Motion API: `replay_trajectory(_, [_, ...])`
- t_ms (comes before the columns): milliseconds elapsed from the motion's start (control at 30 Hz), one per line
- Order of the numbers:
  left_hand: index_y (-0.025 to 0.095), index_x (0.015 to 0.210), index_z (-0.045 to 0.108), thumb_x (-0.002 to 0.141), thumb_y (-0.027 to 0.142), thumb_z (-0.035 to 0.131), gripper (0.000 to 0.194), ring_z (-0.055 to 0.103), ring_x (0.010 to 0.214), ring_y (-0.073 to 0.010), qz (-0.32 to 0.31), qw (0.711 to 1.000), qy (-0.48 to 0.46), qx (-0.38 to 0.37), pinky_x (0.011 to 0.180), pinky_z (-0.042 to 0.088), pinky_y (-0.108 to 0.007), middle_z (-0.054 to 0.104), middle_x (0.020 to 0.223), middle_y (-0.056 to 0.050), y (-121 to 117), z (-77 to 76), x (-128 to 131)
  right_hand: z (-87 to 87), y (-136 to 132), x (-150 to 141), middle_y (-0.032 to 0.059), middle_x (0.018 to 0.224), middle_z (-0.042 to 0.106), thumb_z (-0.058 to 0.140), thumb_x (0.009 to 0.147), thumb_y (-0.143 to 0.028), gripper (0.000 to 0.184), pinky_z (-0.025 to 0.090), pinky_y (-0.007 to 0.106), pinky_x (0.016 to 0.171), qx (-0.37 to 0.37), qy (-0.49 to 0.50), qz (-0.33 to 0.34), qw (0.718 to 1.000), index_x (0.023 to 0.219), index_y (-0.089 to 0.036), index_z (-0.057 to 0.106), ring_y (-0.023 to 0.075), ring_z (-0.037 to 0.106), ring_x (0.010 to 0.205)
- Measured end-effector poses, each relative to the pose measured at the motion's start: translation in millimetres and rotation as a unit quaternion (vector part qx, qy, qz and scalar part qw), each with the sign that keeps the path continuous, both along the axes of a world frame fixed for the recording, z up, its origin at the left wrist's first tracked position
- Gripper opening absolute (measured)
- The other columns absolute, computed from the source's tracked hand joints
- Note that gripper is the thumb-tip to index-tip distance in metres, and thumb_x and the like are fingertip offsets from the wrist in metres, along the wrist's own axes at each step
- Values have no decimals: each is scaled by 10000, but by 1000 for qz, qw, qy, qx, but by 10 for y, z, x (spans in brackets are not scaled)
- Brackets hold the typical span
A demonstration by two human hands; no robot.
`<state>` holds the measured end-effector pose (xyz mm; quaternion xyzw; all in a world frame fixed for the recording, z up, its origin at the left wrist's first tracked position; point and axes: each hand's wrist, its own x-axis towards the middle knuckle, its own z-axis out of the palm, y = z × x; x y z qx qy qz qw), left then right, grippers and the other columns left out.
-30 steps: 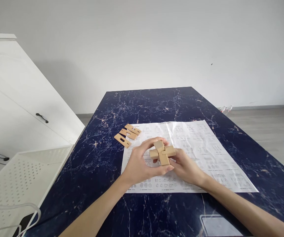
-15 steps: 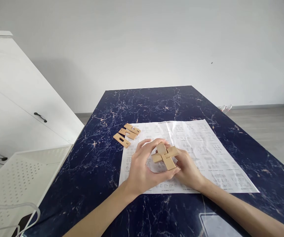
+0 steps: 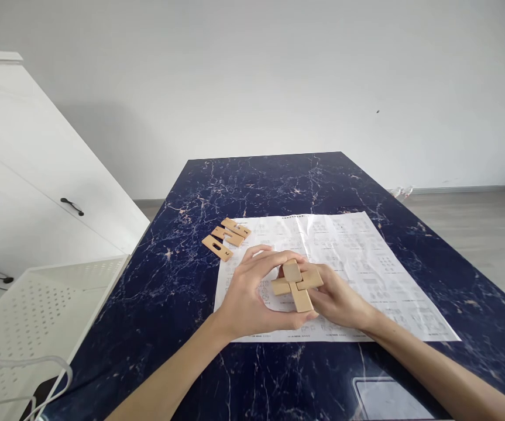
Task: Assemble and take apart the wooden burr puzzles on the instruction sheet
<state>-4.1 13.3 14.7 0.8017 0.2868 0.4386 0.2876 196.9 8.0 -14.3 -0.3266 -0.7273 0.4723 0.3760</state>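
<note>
Between my two hands is a wooden burr puzzle (image 3: 297, 285), its interlocked blocks forming a cross. My left hand (image 3: 252, 292) curves around its left side, thumb at the lower block and fingertips at the upper one. From the right, my right hand (image 3: 340, 295) grips it, with its fingers partly hidden behind the blocks. Beneath both hands lies a printed instruction sheet (image 3: 392, 292) covered in small diagrams. Flat wooden pieces with slots, one of them a piece marked 2 (image 3: 217, 248), lie at the sheet's upper left corner.
The dark blue marbled table (image 3: 252, 187) reaches toward a grey wall (image 3: 252, 76). A white cabinet (image 3: 50, 169) and a perforated white surface (image 3: 33, 321) with cables stand at the left. A pale rounded rectangle (image 3: 388, 400) shows at the near edge.
The puzzle has shifted slightly right and toward me, and has been tilted so its cross faces me more. Both hands have moved with it and keep hold. The flat pieces stay put.
</note>
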Motion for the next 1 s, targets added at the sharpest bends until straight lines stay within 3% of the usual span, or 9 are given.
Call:
replay_trajectory(233, [284, 1272, 656, 652, 366, 963, 696, 744, 1097, -291, -31, 999, 0, -34, 1206, 374, -544, 789, 1238, -44, 27, -10, -20, -19, 12, 11, 27, 868, 686, 552, 961, -146, 146, 498, 270, 668, 11, 6, 9, 1000, 918, -190, 684, 156, 599, 723])
replay_trajectory(467, [281, 1272, 645, 679, 386, 974, 686, 694, 1170, -303, -9, 1000, -18, -13, 1078, 501, -500, 774, 1251, -68, 31, -30, -20, -98, -6, -15, 35, 905, 714, 511, 1011, -191, 193, 509, 288, 690, 29, -8, -39, 999, 976, -196, 701, 174, 629, 761])
replay_trajectory(567, [287, 1337, 615, 727, 373, 946, 700, 667, 1253, -307, -14, 999, -4, -52, 1101, 502, -487, 733, 1345, -74, 33, -23, -24, -107, -1, -20, 27, 904, 717, 501, 990, -154, 190, 527, 298, 720, 69, -19, -65, 995, 987, -208, 683, 177, 643, 769])
replay_trajectory(800, [244, 1461, 519, 796, 489, 870, 791, 593, 1359, -333, 29, 980, 42, -192, 1117, 498, -474, 614, 1499, -123, 24, -51, -9, -152, 39, 21, 6, 849, 697, 501, 940, -86, 250, 490, 257, 591, 229, -112, -203, 945, 1115, -219, 619, 156, 634, 656])
replay_trajectory(900, [237, 1436, 548, 816, 558, 846, 759, 656, 1258, -313, 41, 972, 64, -224, 1057, 520, -439, 696, 1373, -105, 20, -74, 3, -176, 47, 30, -3, 817, 703, 524, 949, -98, 264, 483, 250, 556, 274, -147, -237, 920, 1171, -209, 616, 142, 633, 594])
replay_trajectory(1000, [231, 1335, 613, 870, 560, 789, 596, 716, 1071, -270, 45, 970, 84, -225, 947, 541, -392, 765, 1163, -60, 23, -70, 17, -175, 51, 36, -14, 762, 697, 549, 973, -127, 197, 469, 244, 524, 304, -169, -254, 902, 1136, -201, 632, 129, 620, 544])
